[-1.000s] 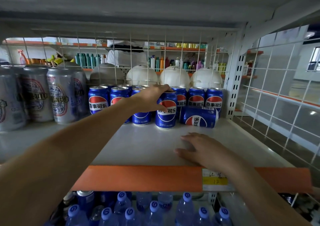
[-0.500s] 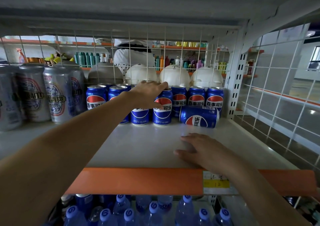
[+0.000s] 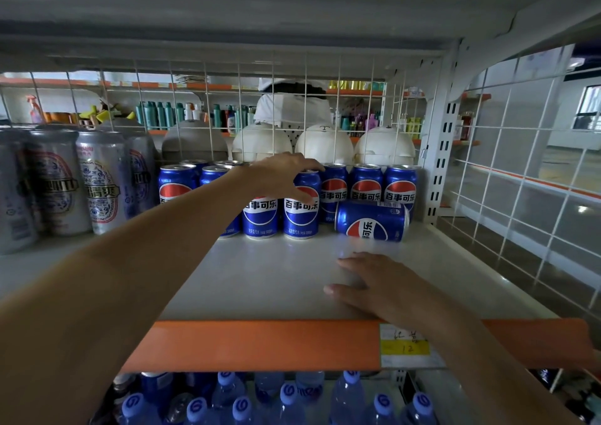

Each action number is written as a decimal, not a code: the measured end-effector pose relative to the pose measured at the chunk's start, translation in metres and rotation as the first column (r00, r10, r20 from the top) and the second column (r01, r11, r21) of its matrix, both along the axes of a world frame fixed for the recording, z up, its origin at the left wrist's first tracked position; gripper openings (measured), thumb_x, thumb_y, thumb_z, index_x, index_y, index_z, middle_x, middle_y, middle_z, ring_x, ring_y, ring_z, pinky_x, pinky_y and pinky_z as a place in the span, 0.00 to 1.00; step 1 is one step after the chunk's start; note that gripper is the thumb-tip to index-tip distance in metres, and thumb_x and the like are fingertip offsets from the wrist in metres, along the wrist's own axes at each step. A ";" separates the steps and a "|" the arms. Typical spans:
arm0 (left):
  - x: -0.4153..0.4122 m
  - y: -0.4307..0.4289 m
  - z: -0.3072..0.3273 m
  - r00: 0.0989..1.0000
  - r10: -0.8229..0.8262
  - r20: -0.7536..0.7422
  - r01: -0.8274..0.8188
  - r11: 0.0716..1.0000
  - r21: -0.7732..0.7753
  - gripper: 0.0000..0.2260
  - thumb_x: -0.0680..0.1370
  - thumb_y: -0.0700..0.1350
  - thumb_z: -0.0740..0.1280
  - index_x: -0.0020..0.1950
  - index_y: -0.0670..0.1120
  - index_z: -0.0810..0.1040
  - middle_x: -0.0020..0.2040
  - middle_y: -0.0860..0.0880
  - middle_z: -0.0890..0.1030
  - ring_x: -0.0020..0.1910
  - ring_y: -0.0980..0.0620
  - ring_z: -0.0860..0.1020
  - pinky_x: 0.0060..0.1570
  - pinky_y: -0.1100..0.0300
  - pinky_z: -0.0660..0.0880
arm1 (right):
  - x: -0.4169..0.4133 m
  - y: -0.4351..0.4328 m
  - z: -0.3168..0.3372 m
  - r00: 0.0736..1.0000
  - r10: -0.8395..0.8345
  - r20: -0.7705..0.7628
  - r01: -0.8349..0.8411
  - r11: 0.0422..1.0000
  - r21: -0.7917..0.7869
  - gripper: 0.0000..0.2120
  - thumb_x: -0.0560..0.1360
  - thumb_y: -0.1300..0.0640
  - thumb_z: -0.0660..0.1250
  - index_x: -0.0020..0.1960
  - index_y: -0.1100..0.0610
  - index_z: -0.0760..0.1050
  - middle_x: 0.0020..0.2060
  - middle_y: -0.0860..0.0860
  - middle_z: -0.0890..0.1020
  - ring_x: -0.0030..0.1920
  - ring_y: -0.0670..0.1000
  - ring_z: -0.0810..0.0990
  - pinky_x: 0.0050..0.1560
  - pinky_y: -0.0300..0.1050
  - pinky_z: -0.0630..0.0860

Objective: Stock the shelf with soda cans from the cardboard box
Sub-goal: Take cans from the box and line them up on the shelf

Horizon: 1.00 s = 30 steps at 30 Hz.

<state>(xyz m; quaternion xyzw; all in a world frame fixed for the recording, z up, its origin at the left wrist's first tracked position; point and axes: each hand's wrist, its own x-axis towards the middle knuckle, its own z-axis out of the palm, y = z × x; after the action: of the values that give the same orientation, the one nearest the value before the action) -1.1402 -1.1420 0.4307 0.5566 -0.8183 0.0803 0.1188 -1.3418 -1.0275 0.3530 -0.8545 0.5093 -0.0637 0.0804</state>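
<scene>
One blue soda can [image 3: 371, 221] is seen lying on its side on the shelf [image 3: 260, 278], its long axis running left to right and its top turned rightward, just in front of the upright cans [image 3: 367, 183]. The left hand [image 3: 281, 174] is stretched forward, fingers [image 3: 302, 196] spread loosely over the front upright can [image 3: 300, 219]. The right hand [image 3: 380, 286] is laid flat, fingers open, near the shelf's orange edge [image 3: 247, 343].

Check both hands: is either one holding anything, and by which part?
The left hand is cupped over the top rim of an upright blue soda can in the front row; a firm grip cannot be confirmed. The right hand lies flat on the shelf, holding nothing.
</scene>
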 end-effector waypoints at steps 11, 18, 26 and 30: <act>0.004 -0.005 0.006 1.000 0.005 0.010 -0.006 1.000 0.028 0.30 0.73 0.56 0.69 0.72 0.53 0.64 0.68 0.46 0.70 0.65 0.46 0.69 0.61 0.52 0.69 | 0.000 -0.001 0.000 1.000 0.001 -0.004 -0.001 1.000 0.005 0.27 0.78 0.39 0.55 0.69 0.55 0.65 0.68 0.53 0.68 0.67 0.52 0.67 0.66 0.49 0.64; 0.000 -0.005 0.002 0.999 0.031 0.033 -0.031 0.999 0.009 0.31 0.73 0.57 0.68 0.73 0.53 0.62 0.68 0.44 0.71 0.65 0.44 0.69 0.60 0.50 0.70 | -0.001 -0.003 -0.002 1.000 0.008 0.010 -0.008 1.000 0.000 0.28 0.78 0.39 0.55 0.71 0.54 0.64 0.70 0.52 0.67 0.68 0.52 0.66 0.67 0.49 0.63; -0.008 0.015 -0.005 0.991 0.092 0.099 -0.078 0.988 -0.134 0.37 0.75 0.57 0.65 0.77 0.51 0.49 0.77 0.44 0.54 0.75 0.44 0.52 0.71 0.47 0.53 | -0.002 -0.006 -0.003 0.999 0.003 0.035 -0.002 1.000 -0.016 0.30 0.77 0.39 0.57 0.73 0.54 0.62 0.71 0.52 0.66 0.69 0.52 0.66 0.68 0.49 0.64; -0.010 0.057 -0.014 0.998 -0.048 -0.046 0.035 0.969 -0.244 0.31 0.76 0.53 0.66 0.76 0.52 0.56 0.76 0.48 0.57 0.75 0.47 0.53 0.72 0.48 0.54 | -0.004 -0.007 -0.006 0.991 0.002 0.135 0.009 0.997 -0.079 0.32 0.76 0.38 0.60 0.74 0.52 0.60 0.73 0.48 0.64 0.70 0.50 0.65 0.69 0.47 0.63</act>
<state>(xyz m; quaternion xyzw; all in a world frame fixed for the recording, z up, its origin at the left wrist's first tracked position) -1.1501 -1.0847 0.4164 0.5225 -0.8104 0.1629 0.2090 -1.3454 -1.0344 0.3468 -0.8499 0.5011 -0.1417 0.0808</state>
